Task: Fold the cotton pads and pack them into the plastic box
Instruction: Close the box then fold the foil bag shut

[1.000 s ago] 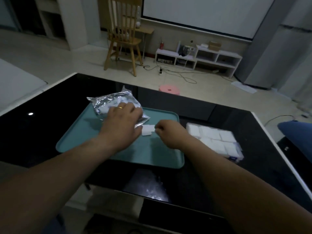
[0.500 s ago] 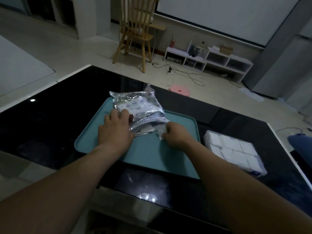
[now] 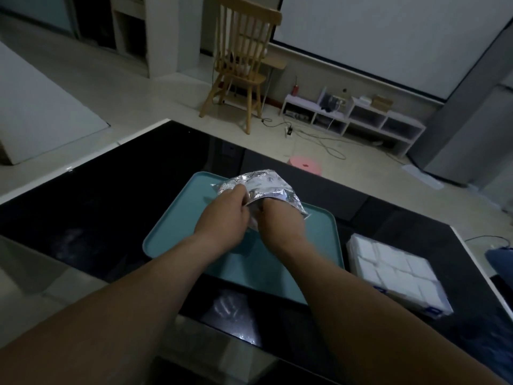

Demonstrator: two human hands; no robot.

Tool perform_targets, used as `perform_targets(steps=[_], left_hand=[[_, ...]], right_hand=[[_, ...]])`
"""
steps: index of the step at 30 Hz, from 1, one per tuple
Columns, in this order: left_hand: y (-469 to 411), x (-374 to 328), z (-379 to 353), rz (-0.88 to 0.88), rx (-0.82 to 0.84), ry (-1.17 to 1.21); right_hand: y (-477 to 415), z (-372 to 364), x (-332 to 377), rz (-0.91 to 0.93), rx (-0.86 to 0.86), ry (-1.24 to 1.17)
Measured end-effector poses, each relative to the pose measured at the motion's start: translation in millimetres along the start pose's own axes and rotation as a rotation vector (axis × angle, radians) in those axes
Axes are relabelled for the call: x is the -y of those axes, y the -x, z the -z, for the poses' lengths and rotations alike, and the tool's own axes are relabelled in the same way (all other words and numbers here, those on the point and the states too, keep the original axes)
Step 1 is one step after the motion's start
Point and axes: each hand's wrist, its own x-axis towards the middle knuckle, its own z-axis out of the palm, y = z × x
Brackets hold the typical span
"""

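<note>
A silver foil bag [image 3: 266, 182] is held up over the far part of the teal tray [image 3: 172, 232]. My left hand [image 3: 224, 215] pinches the bag's near edge at its mouth. My right hand [image 3: 281, 222] reaches into the mouth, and the foil hides its fingers. No loose cotton pad shows on the tray. A clear plastic pack of white cotton pads [image 3: 394, 270] lies on the black table [image 3: 111, 204], to the right of the tray.
The table's right edge runs close behind the pad pack, with a blue object [image 3: 499, 259] past it. On the floor beyond the table stand a wooden chair [image 3: 241, 59], a pink stool [image 3: 305, 163] and a low white shelf [image 3: 355, 118].
One second ago my right hand held a folded pad beside the bag lying flat. Since then my left hand lifted the bag's mouth, my right hand went inside, and the pad went out of sight.
</note>
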Motion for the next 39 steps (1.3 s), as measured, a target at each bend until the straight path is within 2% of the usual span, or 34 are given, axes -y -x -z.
perform_targets(steps=[3,5,8,10,14,18,23,26,28,30,33,35,39], left_hand=[[-5.5,4.6,6.8,0.08,-0.034,0.077],[-10.2,9.5,10.8,0.125,-0.03,0.133],[-16.9,11.2,15.5,0.158,-0.018,0.169],[-19.6,8.4,18.2,0.16,-0.008,0.163],[-13.8,4.6,21.8,0.008,-0.021,0.006],[-9.2,4.3,17.7,-0.088,-0.024,-0.173],[-12.2,7.4,16.7,-0.224,-0.11,-0.144],[-15.8,5.2,18.5,-0.306,-0.126,-0.103],[-17.7,1.6,21.1,-0.252,-0.105,0.003],[-19.2,-2.2,29.2,-0.112,-0.054,0.274],[-19.4,-3.4,42.5,0.015,0.132,0.654],[-20.8,-0.1,44.6,0.021,0.18,0.719],[-24.0,1.6,39.4,0.06,0.039,0.701]], right_hand=[[3.3,12.1,-3.4,0.038,-0.091,-0.105],[16.6,24.1,-14.2,0.14,-0.13,-0.122],[31.5,34.7,-36.4,0.297,-0.037,0.172],[32.7,34.9,-46.6,0.295,-0.028,0.262],[29.9,36.2,-33.9,0.285,-0.154,0.203],[30.0,35.1,-28.4,0.307,-0.174,0.191],[34.7,44.3,-45.0,0.284,-0.262,0.216],[36.0,52.7,-55.1,0.24,-0.174,0.182],[34.8,56.7,-61.9,0.228,-0.109,0.125],[32.3,60.1,-66.6,0.204,-0.103,-0.033],[25.9,68.8,-74.0,0.098,-0.092,-0.314],[21.9,75.4,-77.9,0.082,-0.056,-0.405],[18.9,83.1,-84.4,0.126,0.03,-0.426]])
